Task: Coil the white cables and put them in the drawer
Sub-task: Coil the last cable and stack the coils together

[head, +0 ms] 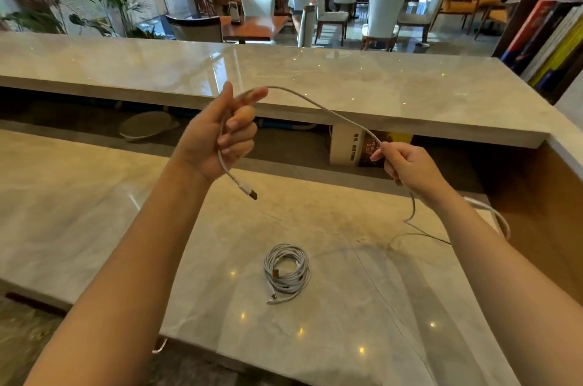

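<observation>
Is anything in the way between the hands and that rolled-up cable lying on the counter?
Nothing sits between them. The coiled cable lies alone on the bare counter, below both hands. But the left hand and right hand are both busy holding the loose cable. No drawer shows.

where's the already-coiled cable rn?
The coiled white cable lies flat on the lower marble counter, near the middle of the head view, below and between the left hand and right hand, touching neither.
</observation>
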Action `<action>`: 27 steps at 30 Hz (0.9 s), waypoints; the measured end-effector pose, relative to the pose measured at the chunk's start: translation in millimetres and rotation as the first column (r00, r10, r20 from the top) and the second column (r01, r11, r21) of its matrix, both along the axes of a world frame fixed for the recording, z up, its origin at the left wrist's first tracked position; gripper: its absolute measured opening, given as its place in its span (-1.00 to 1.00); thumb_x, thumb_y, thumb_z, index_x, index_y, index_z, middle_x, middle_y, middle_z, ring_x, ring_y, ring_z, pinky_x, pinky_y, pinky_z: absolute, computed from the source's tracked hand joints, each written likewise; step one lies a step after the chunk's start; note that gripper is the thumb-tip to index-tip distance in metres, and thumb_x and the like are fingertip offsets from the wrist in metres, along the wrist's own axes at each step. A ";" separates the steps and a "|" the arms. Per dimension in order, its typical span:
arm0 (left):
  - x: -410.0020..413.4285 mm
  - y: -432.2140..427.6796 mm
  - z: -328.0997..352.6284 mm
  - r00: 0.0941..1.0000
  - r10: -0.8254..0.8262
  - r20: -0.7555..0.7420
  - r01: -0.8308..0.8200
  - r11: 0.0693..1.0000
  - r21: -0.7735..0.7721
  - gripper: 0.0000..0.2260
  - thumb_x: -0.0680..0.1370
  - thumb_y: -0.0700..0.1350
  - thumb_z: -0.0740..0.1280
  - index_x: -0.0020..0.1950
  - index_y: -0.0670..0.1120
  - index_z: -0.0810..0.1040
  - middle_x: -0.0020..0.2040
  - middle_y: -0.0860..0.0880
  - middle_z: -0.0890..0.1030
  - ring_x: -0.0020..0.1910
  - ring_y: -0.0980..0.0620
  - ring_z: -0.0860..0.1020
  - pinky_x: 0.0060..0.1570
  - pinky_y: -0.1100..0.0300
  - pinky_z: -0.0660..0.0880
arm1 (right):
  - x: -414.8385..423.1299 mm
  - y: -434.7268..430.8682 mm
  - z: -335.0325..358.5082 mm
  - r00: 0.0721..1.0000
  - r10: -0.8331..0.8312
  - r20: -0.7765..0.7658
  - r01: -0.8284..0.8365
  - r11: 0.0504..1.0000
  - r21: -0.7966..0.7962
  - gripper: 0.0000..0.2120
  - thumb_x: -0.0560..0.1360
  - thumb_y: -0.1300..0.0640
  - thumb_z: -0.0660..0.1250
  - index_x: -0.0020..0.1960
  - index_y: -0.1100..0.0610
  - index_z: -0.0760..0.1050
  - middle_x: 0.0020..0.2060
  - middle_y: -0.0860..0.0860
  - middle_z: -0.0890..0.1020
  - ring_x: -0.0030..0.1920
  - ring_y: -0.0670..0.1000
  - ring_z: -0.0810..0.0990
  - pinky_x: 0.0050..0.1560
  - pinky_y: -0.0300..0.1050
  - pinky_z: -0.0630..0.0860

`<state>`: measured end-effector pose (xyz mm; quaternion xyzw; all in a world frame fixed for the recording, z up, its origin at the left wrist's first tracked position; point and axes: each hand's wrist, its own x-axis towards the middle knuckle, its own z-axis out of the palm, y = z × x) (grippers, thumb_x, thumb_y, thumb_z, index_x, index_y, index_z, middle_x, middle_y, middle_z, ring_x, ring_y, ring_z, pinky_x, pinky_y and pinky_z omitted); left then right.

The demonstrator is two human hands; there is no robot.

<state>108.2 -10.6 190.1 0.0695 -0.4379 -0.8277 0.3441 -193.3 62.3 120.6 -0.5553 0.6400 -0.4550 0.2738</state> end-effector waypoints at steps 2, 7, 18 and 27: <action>5.4 -0.6 3.2 0.990 0.078 0.121 -0.084 0.996 0.044 -0.59 0.62 0.08 0.02 0.01 -0.15 0.57 -0.53 0.06 0.37 -0.66 0.18 0.31 -0.67 0.42 0.16 | -2.5 -0.1 -7.3 0.994 -0.098 -0.046 0.098 0.995 -0.013 -0.71 0.59 0.02 0.16 -0.08 0.16 0.57 -0.41 0.01 0.44 -0.38 -0.04 0.38 -0.35 -0.18 0.32; -6.8 9.3 6.4 0.979 0.141 0.147 -0.163 0.975 0.149 -0.68 0.63 0.02 0.03 0.07 -0.15 0.49 -0.39 0.05 0.42 -0.54 0.18 0.33 -0.59 0.39 0.28 | 5.2 -4.4 -12.5 0.946 -0.232 -0.226 0.235 0.972 -0.015 -0.69 0.58 -0.02 0.18 -0.16 0.14 0.57 -0.37 -0.02 0.51 -0.32 -0.01 0.44 -0.32 -0.14 0.33; -84.2 16.2 22.7 0.664 0.568 0.486 -0.137 0.732 -0.668 -0.78 0.65 -0.05 0.09 0.25 -0.05 0.39 -0.25 0.01 0.48 -0.45 0.15 0.38 -0.50 0.35 0.33 | 66.5 24.7 40.7 0.575 0.123 -0.809 -0.250 0.968 -0.030 -0.79 0.56 0.01 0.21 -0.09 0.07 0.56 -0.30 -0.05 0.57 -0.29 -0.05 0.52 -0.26 -0.10 0.51; -102.3 26.7 15.9 0.698 0.264 0.666 0.248 0.783 -0.570 -0.53 0.64 0.12 -0.03 -0.27 -0.07 0.50 -0.51 0.05 0.37 -0.58 0.13 0.29 -0.55 0.29 0.27 | 32.5 30.2 90.9 0.796 -0.144 -0.588 -0.093 0.931 -0.354 -0.72 0.45 -0.03 0.37 0.05 0.12 0.62 -0.06 0.03 0.68 -0.08 -0.03 0.60 -0.06 -0.13 0.53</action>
